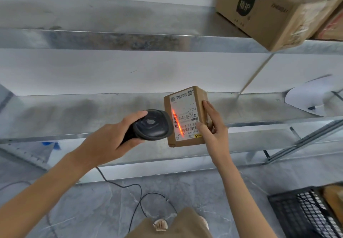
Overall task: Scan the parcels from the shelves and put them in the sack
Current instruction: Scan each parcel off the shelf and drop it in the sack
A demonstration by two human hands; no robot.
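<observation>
A small brown cardboard parcel with a white shipping label is held up in front of the middle shelf. My right hand grips its right side, thumb on the label's lower corner. My left hand holds a black barcode scanner just left of the parcel. The scanner's orange beam falls across the barcode on the label's left edge. No sack is in view.
Metal shelves run across the view. A large cardboard box sits on the upper shelf at the right. A white object lies on the middle shelf. A black plastic crate stands on the floor at the lower right. The scanner cable trails over the floor.
</observation>
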